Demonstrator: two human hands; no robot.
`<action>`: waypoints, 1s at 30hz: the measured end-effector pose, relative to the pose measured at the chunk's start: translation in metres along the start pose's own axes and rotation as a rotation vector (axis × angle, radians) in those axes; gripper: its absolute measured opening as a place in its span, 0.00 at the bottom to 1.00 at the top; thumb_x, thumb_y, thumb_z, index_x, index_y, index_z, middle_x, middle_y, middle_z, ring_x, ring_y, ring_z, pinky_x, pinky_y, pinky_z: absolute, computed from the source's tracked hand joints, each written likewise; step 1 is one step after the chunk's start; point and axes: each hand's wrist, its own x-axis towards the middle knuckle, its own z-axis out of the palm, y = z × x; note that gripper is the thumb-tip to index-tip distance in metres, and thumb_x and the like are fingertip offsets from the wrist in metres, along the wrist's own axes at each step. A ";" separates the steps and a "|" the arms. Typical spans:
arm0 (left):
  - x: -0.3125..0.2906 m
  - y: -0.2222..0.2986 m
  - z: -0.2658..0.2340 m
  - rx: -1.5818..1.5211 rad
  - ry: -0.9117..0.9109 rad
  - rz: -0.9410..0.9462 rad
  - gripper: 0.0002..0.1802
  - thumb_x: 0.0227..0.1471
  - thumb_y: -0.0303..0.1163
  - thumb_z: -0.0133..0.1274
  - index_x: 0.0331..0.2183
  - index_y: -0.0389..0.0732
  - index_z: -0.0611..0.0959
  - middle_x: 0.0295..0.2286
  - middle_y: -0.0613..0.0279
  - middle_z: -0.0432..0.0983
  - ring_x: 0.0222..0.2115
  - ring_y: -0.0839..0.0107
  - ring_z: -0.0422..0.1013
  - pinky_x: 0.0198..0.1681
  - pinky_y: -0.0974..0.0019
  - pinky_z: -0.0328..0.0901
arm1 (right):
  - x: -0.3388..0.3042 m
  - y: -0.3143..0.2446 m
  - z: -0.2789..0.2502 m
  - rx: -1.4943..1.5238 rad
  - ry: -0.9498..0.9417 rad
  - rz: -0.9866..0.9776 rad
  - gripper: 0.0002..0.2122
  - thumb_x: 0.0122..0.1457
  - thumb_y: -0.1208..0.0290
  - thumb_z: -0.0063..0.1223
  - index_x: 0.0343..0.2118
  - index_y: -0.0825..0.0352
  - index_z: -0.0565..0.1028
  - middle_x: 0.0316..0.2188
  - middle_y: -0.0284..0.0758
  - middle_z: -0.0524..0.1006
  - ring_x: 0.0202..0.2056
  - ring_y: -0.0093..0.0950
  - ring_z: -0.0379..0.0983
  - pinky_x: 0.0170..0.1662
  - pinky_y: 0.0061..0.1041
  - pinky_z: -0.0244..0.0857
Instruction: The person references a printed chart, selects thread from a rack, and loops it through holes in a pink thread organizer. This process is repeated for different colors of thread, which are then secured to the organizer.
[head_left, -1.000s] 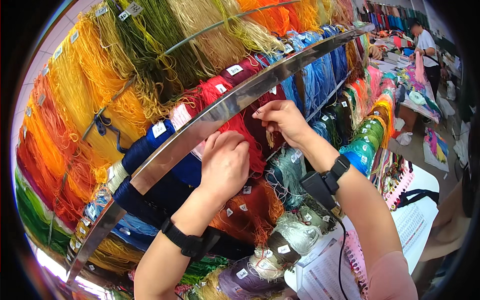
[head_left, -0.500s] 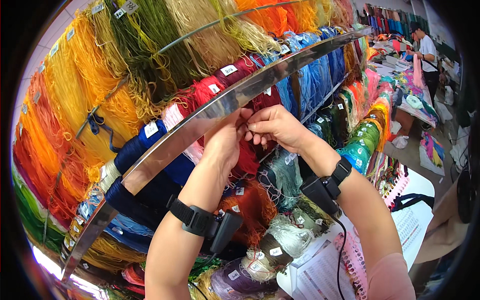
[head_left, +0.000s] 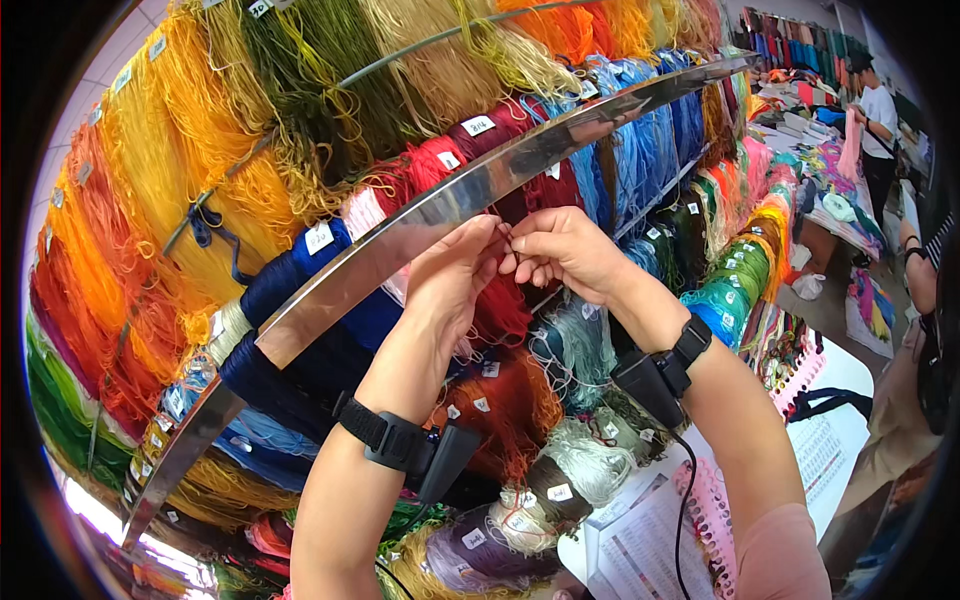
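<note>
My left hand [head_left: 455, 268] and my right hand [head_left: 567, 252] meet at their fingertips, just under a shiny metal rail [head_left: 440, 208]. Both are closed in a pinch, and whatever lies between the fingertips is too small to make out. Behind them hang dark red and crimson thread skeins [head_left: 498, 312]. Navy blue skeins [head_left: 290, 385] drape over a bar to the left of my left hand. Pale blue-grey skeins [head_left: 590, 335] hang below my right hand. Each of my forearms wears a black strap with a small black box.
Orange and yellow skeins [head_left: 150, 190] fill the rack's upper left. Below my arms lie printed sheets [head_left: 640, 545] beside a pink-edged thread sample card [head_left: 705, 500]. A black cable [head_left: 688, 500] trails from my right wrist. Far right, a person [head_left: 878, 120] stands at a cluttered table.
The view has shifted slightly, so the rack sits a little further right and lower. My hands stay together below the rail, with the right one slightly further right and my left fingers a little more raised.
</note>
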 end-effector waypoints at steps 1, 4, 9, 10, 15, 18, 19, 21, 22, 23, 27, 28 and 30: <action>0.000 -0.001 0.003 -0.043 0.064 0.001 0.07 0.48 0.32 0.45 0.30 0.41 0.74 0.25 0.67 0.71 0.26 0.81 0.67 0.27 0.81 0.61 | -0.001 0.001 -0.002 0.000 0.004 0.001 0.07 0.48 0.75 0.43 0.28 0.73 0.69 0.22 0.37 0.73 0.20 0.18 0.69 0.20 0.10 0.61; -0.002 -0.001 0.007 -0.036 0.067 0.000 0.07 0.47 0.32 0.46 0.30 0.41 0.74 0.25 0.68 0.71 0.26 0.81 0.67 0.25 0.82 0.60 | -0.003 0.001 -0.004 0.012 0.005 -0.005 0.07 0.48 0.75 0.43 0.27 0.73 0.69 0.22 0.37 0.73 0.20 0.18 0.70 0.20 0.10 0.61; 0.001 -0.001 0.008 -0.029 0.038 0.007 0.08 0.47 0.33 0.46 0.30 0.41 0.74 0.25 0.69 0.70 0.21 0.85 0.62 0.21 0.83 0.55 | -0.004 -0.002 -0.002 0.004 -0.001 0.001 0.06 0.48 0.75 0.43 0.26 0.73 0.70 0.21 0.37 0.73 0.20 0.18 0.69 0.20 0.11 0.61; 0.002 0.000 0.009 -0.031 0.032 0.027 0.08 0.47 0.33 0.47 0.30 0.41 0.74 0.24 0.70 0.70 0.18 0.86 0.60 0.19 0.84 0.53 | -0.003 -0.002 0.000 0.005 -0.005 0.000 0.06 0.48 0.75 0.43 0.26 0.73 0.70 0.21 0.37 0.73 0.20 0.18 0.69 0.20 0.11 0.61; -0.001 0.007 0.011 -0.118 0.055 0.047 0.10 0.46 0.33 0.47 0.31 0.39 0.74 0.17 0.74 0.63 0.13 0.86 0.52 0.14 0.82 0.47 | 0.000 0.002 0.002 -0.150 -0.056 -0.034 0.06 0.47 0.77 0.44 0.26 0.73 0.72 0.19 0.35 0.73 0.18 0.18 0.68 0.19 0.11 0.60; -0.034 -0.005 0.007 0.564 0.087 0.369 0.11 0.45 0.31 0.46 0.19 0.34 0.75 0.10 0.69 0.60 0.14 0.83 0.55 0.16 0.76 0.51 | 0.006 0.015 -0.005 -0.219 0.014 -0.062 0.07 0.48 0.75 0.46 0.29 0.73 0.71 0.21 0.35 0.73 0.18 0.16 0.67 0.19 0.11 0.61; -0.055 -0.018 -0.004 0.820 0.013 0.580 0.10 0.44 0.29 0.45 0.18 0.34 0.74 0.10 0.60 0.61 0.11 0.75 0.59 0.16 0.72 0.54 | 0.005 0.017 -0.008 -0.222 0.024 -0.056 0.07 0.48 0.75 0.46 0.29 0.73 0.71 0.21 0.35 0.73 0.18 0.16 0.67 0.19 0.11 0.61; -0.121 -0.028 -0.020 1.320 -0.250 0.700 0.05 0.42 0.26 0.45 0.18 0.36 0.72 0.11 0.52 0.64 0.14 0.56 0.64 0.16 0.63 0.58 | 0.006 0.019 -0.015 -0.159 0.170 -0.095 0.06 0.48 0.76 0.47 0.29 0.72 0.72 0.21 0.33 0.73 0.17 0.16 0.66 0.19 0.10 0.60; -0.160 -0.035 -0.034 1.359 -0.364 0.614 0.05 0.38 0.24 0.47 0.16 0.36 0.70 0.11 0.51 0.63 0.11 0.59 0.62 0.14 0.66 0.57 | 0.007 0.016 -0.011 -0.145 0.178 -0.134 0.06 0.47 0.77 0.47 0.28 0.72 0.72 0.20 0.32 0.72 0.17 0.16 0.66 0.19 0.11 0.60; -0.203 -0.048 -0.059 1.473 -0.539 0.492 0.09 0.41 0.29 0.47 0.14 0.38 0.69 0.09 0.57 0.62 0.09 0.64 0.62 0.13 0.65 0.57 | 0.003 0.010 -0.008 -0.140 0.179 -0.137 0.06 0.47 0.77 0.47 0.28 0.72 0.72 0.20 0.32 0.72 0.17 0.16 0.66 0.19 0.11 0.60; -0.334 -0.045 -0.112 1.214 -0.930 -0.527 0.06 0.41 0.29 0.48 0.18 0.38 0.72 0.15 0.57 0.66 0.15 0.64 0.64 0.22 0.64 0.56 | 0.019 0.018 0.001 -0.238 0.210 -0.258 0.06 0.46 0.76 0.48 0.27 0.72 0.73 0.18 0.31 0.72 0.17 0.16 0.66 0.19 0.14 0.60; -0.352 -0.033 -0.112 1.096 -0.931 -0.731 0.06 0.41 0.29 0.48 0.19 0.38 0.73 0.16 0.57 0.66 0.16 0.64 0.64 0.24 0.64 0.56 | 0.021 0.016 0.005 -0.341 0.291 -0.276 0.06 0.45 0.76 0.48 0.27 0.71 0.73 0.17 0.31 0.72 0.17 0.17 0.66 0.19 0.14 0.61; -0.369 -0.010 -0.108 0.873 -0.912 -1.018 0.05 0.41 0.29 0.49 0.21 0.38 0.74 0.19 0.56 0.68 0.19 0.64 0.65 0.28 0.63 0.56 | 0.028 0.016 0.004 -0.576 0.440 -0.376 0.05 0.44 0.77 0.49 0.25 0.71 0.73 0.17 0.33 0.73 0.16 0.18 0.68 0.20 0.17 0.62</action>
